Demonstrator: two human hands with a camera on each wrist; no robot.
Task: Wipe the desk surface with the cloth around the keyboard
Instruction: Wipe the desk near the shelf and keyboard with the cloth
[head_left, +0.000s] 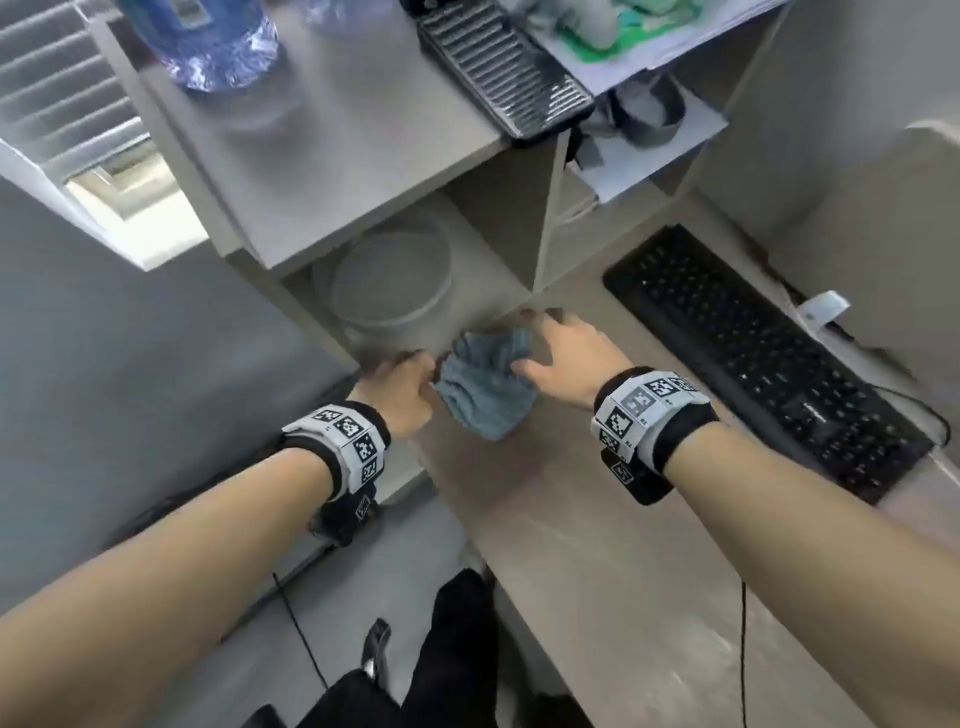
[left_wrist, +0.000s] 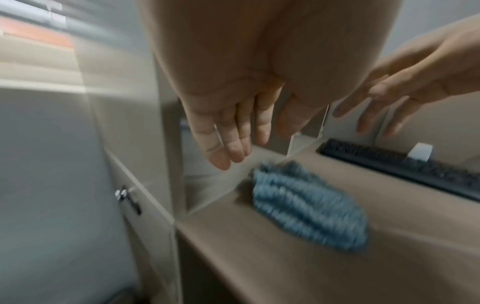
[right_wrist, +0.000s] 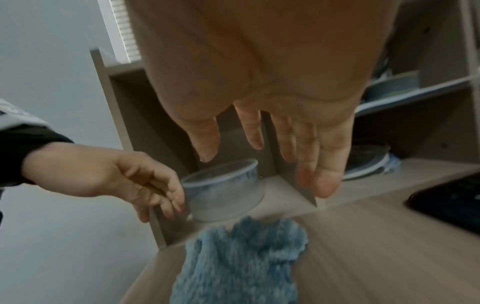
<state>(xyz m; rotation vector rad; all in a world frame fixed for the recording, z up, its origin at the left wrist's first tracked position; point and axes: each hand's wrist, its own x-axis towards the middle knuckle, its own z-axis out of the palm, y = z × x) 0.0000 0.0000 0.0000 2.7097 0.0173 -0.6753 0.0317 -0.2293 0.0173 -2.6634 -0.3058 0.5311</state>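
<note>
**Cloth bunched at the bench's left end, both hands above it**

The blue cloth (head_left: 488, 387) lies crumpled on the bench (head_left: 597, 545), close to its left edge and the shelf unit (head_left: 540, 228). Bare bench stretches toward the viewer; the keyboard (head_left: 763, 364) lies to the right, well apart. The left hand (head_left: 402, 387) and right hand (head_left: 566, 358) flank the cloth, fingers released, grasping nothing. A round clear container (head_left: 389, 291) sits in the lower shelf compartment; its contents cannot be told.
</note>
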